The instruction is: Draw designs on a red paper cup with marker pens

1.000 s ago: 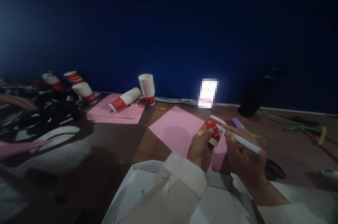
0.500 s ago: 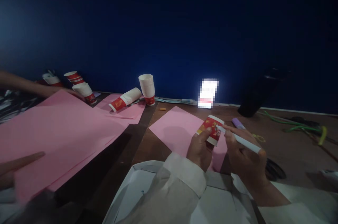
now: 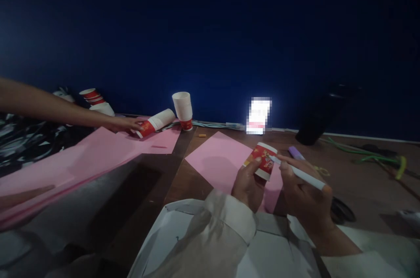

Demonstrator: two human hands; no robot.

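Observation:
My left hand (image 3: 249, 182) is closed around a red paper cup (image 3: 262, 160) with gold and white patterns, tilted on its side. In my right hand (image 3: 302, 186) is a white marker (image 3: 306, 177) with an orange end, its tip against the printed side of the cup. Beneath both hands lies a pink paper sheet (image 3: 218, 155) on the brown table (image 3: 187, 182). Just behind my right hand a purple marker (image 3: 295, 153) rests on the tabletop. Below my wrists is a white box or tray (image 3: 167, 230), partly covered by my sleeve.
At left, a co-worker's hand (image 3: 129, 125) touches a toppled stack of cups (image 3: 160, 121), above large pink sheets (image 3: 95, 151). An upright cup stack (image 3: 183, 109), a bright phone screen (image 3: 259, 114) and a dark bottle (image 3: 315, 120) line the back. Green cord (image 3: 370, 158) lies right.
The co-worker's far arm has reached right to the toppled cup stack, and the large pink sheets have shifted and lifted at the near edge. My hands have hardly moved.

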